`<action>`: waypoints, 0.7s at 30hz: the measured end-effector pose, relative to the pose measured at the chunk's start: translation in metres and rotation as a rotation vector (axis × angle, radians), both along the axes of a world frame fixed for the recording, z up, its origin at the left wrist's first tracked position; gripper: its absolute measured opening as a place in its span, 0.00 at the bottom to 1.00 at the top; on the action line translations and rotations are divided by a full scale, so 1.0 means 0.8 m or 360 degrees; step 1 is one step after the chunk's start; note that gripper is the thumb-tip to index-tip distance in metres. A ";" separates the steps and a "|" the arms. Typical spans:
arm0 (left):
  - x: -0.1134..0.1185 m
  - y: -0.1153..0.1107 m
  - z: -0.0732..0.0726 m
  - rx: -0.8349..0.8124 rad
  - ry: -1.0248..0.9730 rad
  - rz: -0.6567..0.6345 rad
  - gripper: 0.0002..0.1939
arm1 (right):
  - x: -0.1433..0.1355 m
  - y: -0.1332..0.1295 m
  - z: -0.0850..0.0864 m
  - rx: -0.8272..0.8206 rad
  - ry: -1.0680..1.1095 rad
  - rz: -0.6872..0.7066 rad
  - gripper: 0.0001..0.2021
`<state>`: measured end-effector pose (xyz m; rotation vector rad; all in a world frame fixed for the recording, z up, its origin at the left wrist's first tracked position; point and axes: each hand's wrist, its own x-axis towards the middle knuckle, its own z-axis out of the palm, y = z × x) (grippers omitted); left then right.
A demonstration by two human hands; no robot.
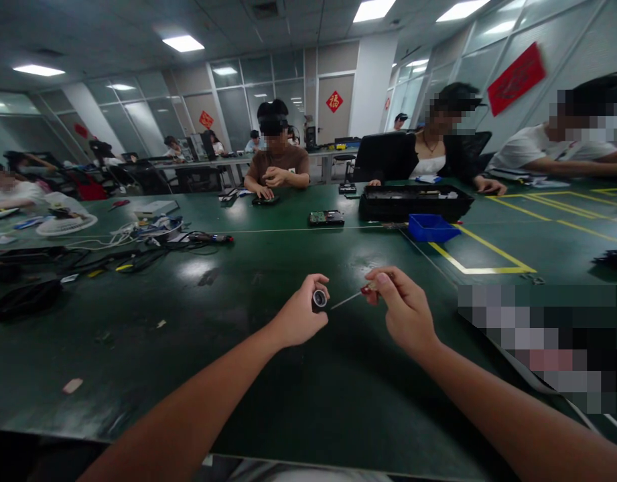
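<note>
My left hand (304,313) curls round a small dark cylinder with a silvery ring at its end (319,299); the ringed end faces me. In my right hand (404,304) is a screwdriver (346,300), gripped by its handle, with red showing where the thin metal shaft begins. The shaft points left and slightly down, its tip close beside the cylinder. Both hands are held over the green table (288,408). My fingers cover most of the screwdriver's handle and part of the cylinder.
Farther across lies a hard drive (326,218). A blue bin (431,228) stands by a long black tray (413,203). Tangled cables (152,248) spread over the left side. Yellow tape (494,270) marks the right side. Several people sit around; one opposite (277,167) handles parts.
</note>
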<state>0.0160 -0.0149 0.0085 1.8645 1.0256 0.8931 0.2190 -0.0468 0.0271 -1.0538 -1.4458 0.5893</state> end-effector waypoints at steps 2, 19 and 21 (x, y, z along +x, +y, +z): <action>-0.006 0.001 -0.003 0.0055 0.0017 0.0067 0.27 | 0.000 0.001 -0.002 0.0004 0.0020 0.0059 0.13; -0.012 0.010 -0.009 0.0151 -0.0010 0.0107 0.18 | -0.002 -0.002 0.004 0.0001 -0.0532 -0.0134 0.12; -0.013 0.010 -0.008 0.0205 0.0011 0.0070 0.19 | 0.000 -0.003 0.008 0.0031 -0.0592 -0.0135 0.11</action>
